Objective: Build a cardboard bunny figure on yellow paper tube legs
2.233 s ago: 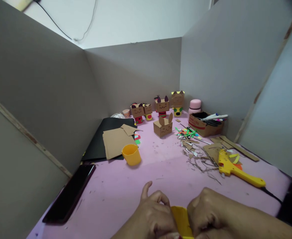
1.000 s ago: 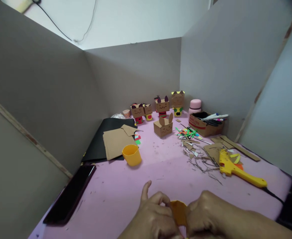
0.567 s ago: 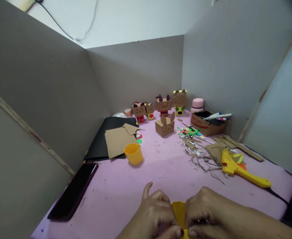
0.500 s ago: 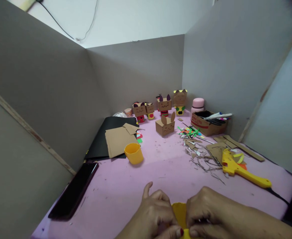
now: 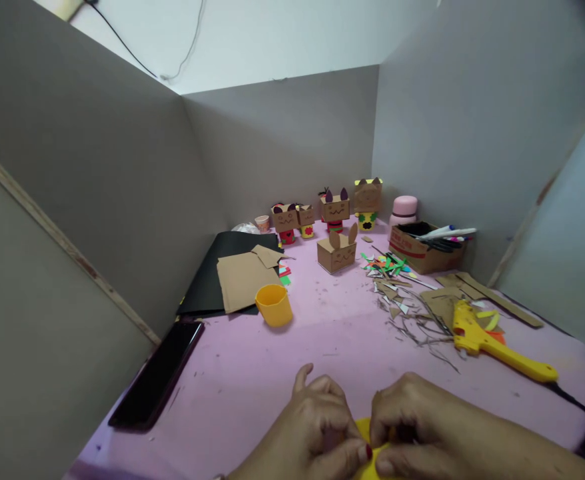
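Low in the view, a yellow paper piece (image 5: pixel 367 470) is pinched between my two hands close to my body. My left hand (image 5: pixel 317 427) is closed on its left side, thumb pressing down and little finger raised. From the right, my right hand (image 5: pixel 412 427) grips it with thumb and bent fingers. Much of the piece is hidden by my fingers, and its lower part runs out of view. Farther forward stands a yellow paper cup shape (image 5: pixel 274 307), apart from both hands. Behind it is a cardboard box head with ears and a drawn face (image 5: pixel 336 255).
A yellow glue gun (image 5: pixel 497 347) lies at right beside paper scraps (image 5: pixel 392 267) and cardboard strips. A phone (image 5: pixel 157 377) is at left, near brown cardboard sheets (image 5: pixel 245 277) on black sheets. Several cardboard figures, a pink bottle (image 5: pixel 403 208) and a pen box (image 5: pixel 425 252) stand at the back.
My hands stay on the yellow paper piece; less of its inner side shows between them now. The whole view has shifted slightly, with the table things appearing a little farther right.
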A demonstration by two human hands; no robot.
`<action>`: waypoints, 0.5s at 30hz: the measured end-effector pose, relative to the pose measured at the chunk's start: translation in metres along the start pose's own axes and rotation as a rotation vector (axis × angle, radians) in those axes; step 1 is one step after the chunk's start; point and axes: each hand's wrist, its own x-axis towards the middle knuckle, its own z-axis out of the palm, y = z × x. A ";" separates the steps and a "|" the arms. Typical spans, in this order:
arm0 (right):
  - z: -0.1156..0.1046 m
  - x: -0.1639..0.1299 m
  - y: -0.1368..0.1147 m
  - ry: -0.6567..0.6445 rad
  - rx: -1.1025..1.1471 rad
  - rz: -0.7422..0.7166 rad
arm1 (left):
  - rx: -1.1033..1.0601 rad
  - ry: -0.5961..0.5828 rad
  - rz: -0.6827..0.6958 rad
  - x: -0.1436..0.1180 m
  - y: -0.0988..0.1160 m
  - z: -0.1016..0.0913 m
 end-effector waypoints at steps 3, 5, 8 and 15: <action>-0.001 -0.001 -0.001 0.016 -0.013 -0.011 | -0.009 -0.014 -0.020 0.000 0.000 0.000; -0.002 -0.002 -0.001 0.037 0.019 0.007 | -0.026 -0.010 -0.043 -0.001 0.000 0.000; -0.001 -0.001 0.001 0.037 0.067 0.031 | -0.049 0.007 -0.045 -0.001 -0.001 0.000; 0.000 0.001 0.003 0.037 0.072 0.051 | -0.070 0.014 -0.054 -0.002 -0.002 0.000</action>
